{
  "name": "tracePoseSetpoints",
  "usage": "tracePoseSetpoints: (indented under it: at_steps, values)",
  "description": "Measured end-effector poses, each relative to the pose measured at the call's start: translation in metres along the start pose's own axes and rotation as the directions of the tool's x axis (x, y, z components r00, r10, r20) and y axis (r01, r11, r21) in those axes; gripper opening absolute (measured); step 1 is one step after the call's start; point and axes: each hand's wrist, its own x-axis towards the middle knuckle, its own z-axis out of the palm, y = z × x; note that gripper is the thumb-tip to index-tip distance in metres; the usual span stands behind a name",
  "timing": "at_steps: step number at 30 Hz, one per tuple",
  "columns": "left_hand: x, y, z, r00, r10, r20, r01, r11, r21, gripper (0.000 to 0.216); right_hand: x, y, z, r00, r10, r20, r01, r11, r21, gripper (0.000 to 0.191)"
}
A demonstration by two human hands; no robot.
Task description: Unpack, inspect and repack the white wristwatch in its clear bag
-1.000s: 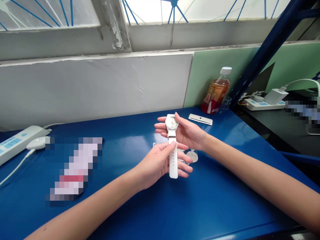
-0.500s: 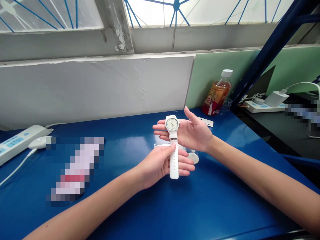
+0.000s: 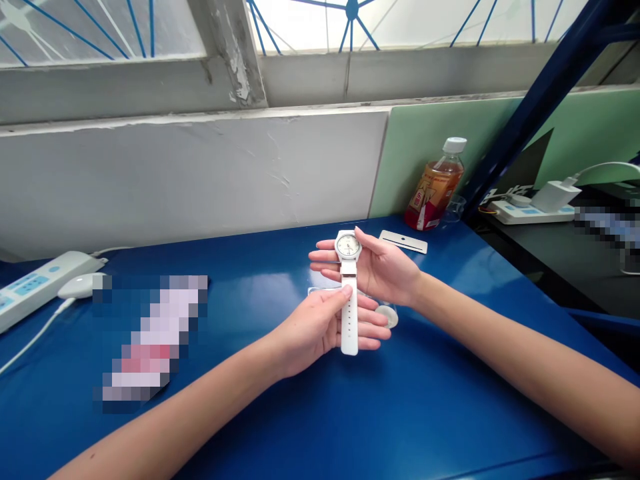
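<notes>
A white wristwatch (image 3: 348, 293) is held above the blue table (image 3: 430, 400), dial facing up at the far end and strap hanging toward me. My right hand (image 3: 380, 270) lies under the watch head, palm up, with the thumb pressed on the dial's right edge. My left hand (image 3: 325, 323) pinches the strap between thumb and fingers lower down. A small round white piece (image 3: 387, 315) and a clear flat piece (image 3: 320, 291) lie on the table just beneath the hands, partly hidden.
A bottle of amber drink (image 3: 434, 187) stands at the back right beside a white card (image 3: 403, 241). A white power strip (image 3: 35, 287) with a plug and cable lies at far left. A blurred-out object (image 3: 150, 340) lies left of centre. A dark desk with another power strip (image 3: 530, 210) is right.
My right thumb, lifted off the watch half a second ago, has come back down onto the dial's edge. The watch and left hand have stayed almost in place.
</notes>
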Motion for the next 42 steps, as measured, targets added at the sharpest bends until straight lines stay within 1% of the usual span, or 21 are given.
tracePoseSetpoints:
  at_steps: [5, 9, 11, 14, 17, 22, 27, 31, 34, 37, 40, 42]
  values:
    - [-0.0001, -0.0009, 0.0002, 0.999, -0.01, 0.035, 0.011, 1.0, -0.027, 0.037, 0.0001, -0.0034, -0.004, 1.0, 0.022, -0.002, -0.022, 0.999, -0.05, 0.058]
    - [0.001, -0.0015, -0.0009, 1.0, 0.002, 0.025, -0.002, 0.999, -0.032, 0.033, -0.0001, -0.0045, -0.0051, 0.999, 0.032, 0.004, -0.031, 0.994, -0.105, 0.055]
    - [0.0016, -0.0025, -0.0024, 0.999, 0.028, 0.041, -0.025, 0.998, -0.054, 0.031, -0.0006, -0.0057, -0.0041, 0.999, 0.038, -0.007, -0.039, 0.995, -0.092, 0.057]
    - [0.0017, -0.0041, -0.0047, 0.993, 0.072, 0.093, -0.064, 0.994, -0.087, 0.029, -0.0016, -0.008, -0.0021, 0.999, 0.047, -0.012, -0.047, 0.998, -0.045, 0.062]
    - [0.0009, -0.0049, -0.0053, 0.991, 0.07, 0.113, -0.06, 0.994, -0.089, 0.028, -0.0026, -0.0087, -0.0021, 0.998, 0.06, 0.003, -0.06, 0.998, -0.031, 0.069]
    - [0.001, -0.0052, -0.0045, 0.997, 0.037, 0.073, -0.032, 0.997, -0.07, 0.03, -0.0044, -0.007, -0.005, 0.996, 0.059, 0.067, -0.058, 0.998, -0.02, 0.077]
    - [0.0019, -0.0064, -0.0035, 0.999, 0.044, 0.02, -0.042, 0.995, -0.085, 0.031, -0.0058, -0.0073, -0.0045, 0.994, 0.04, 0.1, -0.039, 0.999, -0.02, 0.082]
    - [0.0007, -0.0063, -0.0002, 0.999, 0.048, -0.016, -0.049, 0.995, -0.09, 0.03, -0.0064, -0.0074, -0.0026, 0.992, 0.043, 0.117, -0.042, 0.999, -0.007, 0.08]
    - [-0.0009, -0.0057, 0.0014, 0.999, 0.052, -0.013, -0.053, 0.994, -0.093, 0.03, -0.007, -0.008, -0.0025, 0.989, 0.037, 0.14, -0.038, 0.999, 0.003, 0.077]
    - [-0.0018, -0.0055, 0.0012, 0.998, 0.057, -0.004, -0.057, 0.994, -0.091, 0.029, -0.0071, -0.0084, -0.0034, 0.988, 0.028, 0.152, -0.029, 1.0, 0.001, 0.07]
    - [-0.0016, -0.006, 0.0002, 0.998, 0.061, 0.001, -0.061, 0.995, -0.081, 0.027, -0.0058, -0.0064, -0.0041, 0.992, 0.031, 0.123, -0.028, 0.999, -0.03, 0.057]
    - [-0.0011, -0.0064, -0.0004, 0.998, 0.067, 0.007, -0.066, 0.995, -0.077, 0.027, -0.0039, -0.0035, -0.0041, 0.998, 0.017, 0.059, -0.014, 0.998, -0.064, 0.051]
